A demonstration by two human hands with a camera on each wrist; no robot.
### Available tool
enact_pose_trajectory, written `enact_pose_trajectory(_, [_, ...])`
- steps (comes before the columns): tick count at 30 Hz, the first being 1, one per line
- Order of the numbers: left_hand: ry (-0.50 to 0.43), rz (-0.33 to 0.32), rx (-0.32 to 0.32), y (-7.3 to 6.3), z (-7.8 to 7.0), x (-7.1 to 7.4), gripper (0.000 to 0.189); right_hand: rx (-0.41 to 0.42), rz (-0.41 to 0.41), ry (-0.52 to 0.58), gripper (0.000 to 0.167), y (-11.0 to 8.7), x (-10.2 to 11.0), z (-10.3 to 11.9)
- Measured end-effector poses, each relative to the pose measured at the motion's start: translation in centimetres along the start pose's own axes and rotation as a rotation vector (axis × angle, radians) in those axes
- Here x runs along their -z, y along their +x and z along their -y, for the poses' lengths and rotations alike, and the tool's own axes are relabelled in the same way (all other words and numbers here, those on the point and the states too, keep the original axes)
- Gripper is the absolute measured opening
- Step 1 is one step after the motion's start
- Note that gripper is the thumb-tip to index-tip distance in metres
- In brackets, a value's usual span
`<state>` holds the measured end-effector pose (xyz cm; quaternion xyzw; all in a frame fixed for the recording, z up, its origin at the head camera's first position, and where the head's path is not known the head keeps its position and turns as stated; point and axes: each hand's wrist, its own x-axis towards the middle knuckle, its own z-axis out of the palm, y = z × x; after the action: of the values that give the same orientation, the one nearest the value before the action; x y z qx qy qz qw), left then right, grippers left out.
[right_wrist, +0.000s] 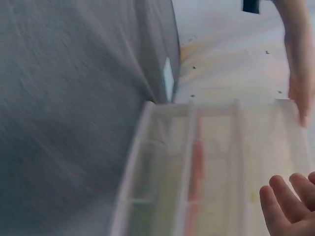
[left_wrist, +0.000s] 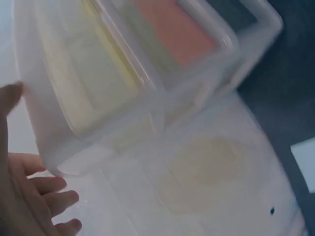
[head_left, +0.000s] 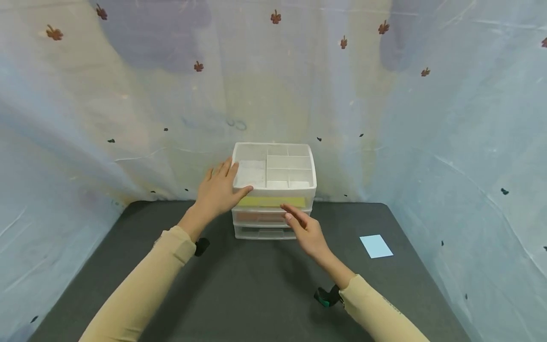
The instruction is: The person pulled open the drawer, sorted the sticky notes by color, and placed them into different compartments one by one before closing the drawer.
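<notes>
A white plastic drawer unit stands at the back of the dark table, with a divided open tray on top. Through its clear fronts show something yellow in the upper drawer, something orange-red in the middle one, and a greyish lowest drawer. My left hand rests with spread fingers at the unit's upper left edge; its fingers lie by the corner in the left wrist view. My right hand is before the drawer fronts, fingers loosely extended, holding nothing; whether it touches them I cannot tell.
A light blue square of paper lies on the table to the right of the unit. Behind and on both sides hangs a pale patterned curtain, close to the table's back edge.
</notes>
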<state>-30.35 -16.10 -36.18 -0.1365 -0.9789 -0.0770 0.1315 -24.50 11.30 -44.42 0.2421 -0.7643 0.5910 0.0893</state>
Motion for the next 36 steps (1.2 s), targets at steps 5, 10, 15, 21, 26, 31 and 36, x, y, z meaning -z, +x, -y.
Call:
enact_pose_trajectory(5, [-0.052, -0.094, -0.003, -1.5, -0.7, 0.0, 0.075, 0.182, -0.04, -0.145, 0.04, 1.1, 1.8, 1.2])
enact_pose_trajectory(10, [-0.128, -0.2, -0.014, -2.9, -1.0, -0.2, 0.063, 0.362, -0.12, -0.291, 0.044, 2.6, 3.6, 2.0])
enact_pose_trajectory(15, [-0.301, -0.301, 0.004, -4.6, -1.3, -0.4, 0.056, 0.448, -0.135, -0.462, 0.054, 4.2, 5.1, 2.3])
enact_pose_trajectory(21, [-0.459, -0.348, -0.003, -6.5, -1.8, -0.8, 0.055, 0.304, -0.026, -0.661, 0.069, 6.2, 6.4, 2.3])
enact_pose_trajectory(26, [-0.558, -0.422, -0.027, -7.7, -2.4, -1.6, 0.057, 0.17, 0.081, -0.82, 0.079, 8.1, 7.3, 1.9])
enact_pose_trajectory(31, [-0.667, -0.488, -0.048, -8.5, -3.1, -3.2, 0.056, 0.079, 0.142, -0.901, 0.084, 9.7, 8.1, 1.6])
enact_pose_trajectory(36, [-0.796, -0.523, -0.046, -9.2, -4.2, -5.0, 0.051, 0.037, 0.183, -0.938, 0.087, 11.0, 8.4, 1.1])
